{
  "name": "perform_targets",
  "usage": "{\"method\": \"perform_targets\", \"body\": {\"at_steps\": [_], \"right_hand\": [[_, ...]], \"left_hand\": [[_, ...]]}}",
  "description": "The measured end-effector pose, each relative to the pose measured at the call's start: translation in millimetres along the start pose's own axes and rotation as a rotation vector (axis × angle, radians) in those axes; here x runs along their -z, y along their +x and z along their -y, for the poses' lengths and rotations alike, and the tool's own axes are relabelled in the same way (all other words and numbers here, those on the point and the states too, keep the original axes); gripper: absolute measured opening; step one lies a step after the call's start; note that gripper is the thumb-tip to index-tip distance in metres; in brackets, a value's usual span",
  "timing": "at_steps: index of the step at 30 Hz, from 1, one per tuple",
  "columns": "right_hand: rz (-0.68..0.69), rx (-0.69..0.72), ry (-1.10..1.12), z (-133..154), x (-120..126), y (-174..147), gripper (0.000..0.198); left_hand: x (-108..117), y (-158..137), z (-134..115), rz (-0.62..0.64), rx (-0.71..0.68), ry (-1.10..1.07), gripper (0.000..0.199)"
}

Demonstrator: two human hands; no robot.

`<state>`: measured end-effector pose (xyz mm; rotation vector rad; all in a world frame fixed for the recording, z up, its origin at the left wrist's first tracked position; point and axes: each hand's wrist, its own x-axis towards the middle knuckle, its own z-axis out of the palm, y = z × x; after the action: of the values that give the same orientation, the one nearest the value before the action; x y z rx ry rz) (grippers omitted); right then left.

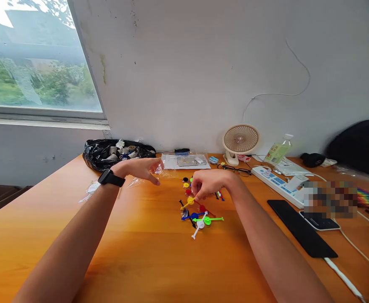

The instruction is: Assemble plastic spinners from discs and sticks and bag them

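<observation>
Both forearms are reaching forward, converging toward twelve o'clock. The left hand (142, 168) is hovering palm down, fingers loosely extended and pointing toward three o'clock, with a black watch (110, 178) sitting on its wrist. The right hand (208, 185) is curling downward, fingertips pinching together at its eight o'clock side.

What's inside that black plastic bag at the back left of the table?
The crumpled black plastic bag lies open on the orange wooden table. Small grey and white cylindrical pieces show at its mouth. Anything deeper is covered by the bag's folds.
</observation>
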<state>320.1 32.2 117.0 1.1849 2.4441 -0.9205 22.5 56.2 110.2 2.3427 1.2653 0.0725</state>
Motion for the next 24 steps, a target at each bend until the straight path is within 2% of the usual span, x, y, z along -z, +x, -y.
{"method": "perform_targets", "body": {"at_steps": [5, 11, 14, 17, 20, 24], "right_hand": [[-0.27, 0.156, 0.069, 3.7, 16.0, -32.8, 0.029], [-0.791, 0.2, 0.124, 0.8, 26.1, -56.5, 0.032], [-0.974, 0.195, 0.181, 0.3, 25.7, -55.3, 0.034], [-1.0, 0.232, 0.185, 2.9, 23.0, -46.6, 0.034], [-0.904, 0.289, 0.153, 8.3, 19.8, -37.2, 0.03], [-0.795, 0.298, 0.088, 14.7, 16.4, -32.5, 0.027]], "left_hand": [[2.4, -4.7, -2.6, -0.011, 0.001, -0.029, 0.057], [5.0, -9.9, -15.7, 0.042, -0.105, -0.207, 0.042], [3.3, -8.8, -20.8, 0.04, -0.123, -0.274, 0.034], [0.0, -5.1, -25.3, 0.082, -0.127, -0.409, 0.033], [-3.4, -0.7, -29.5, 0.151, -0.157, -0.528, 0.033], [-7.7, 3.9, -30.1, 0.204, -0.168, -0.578, 0.038]]}}
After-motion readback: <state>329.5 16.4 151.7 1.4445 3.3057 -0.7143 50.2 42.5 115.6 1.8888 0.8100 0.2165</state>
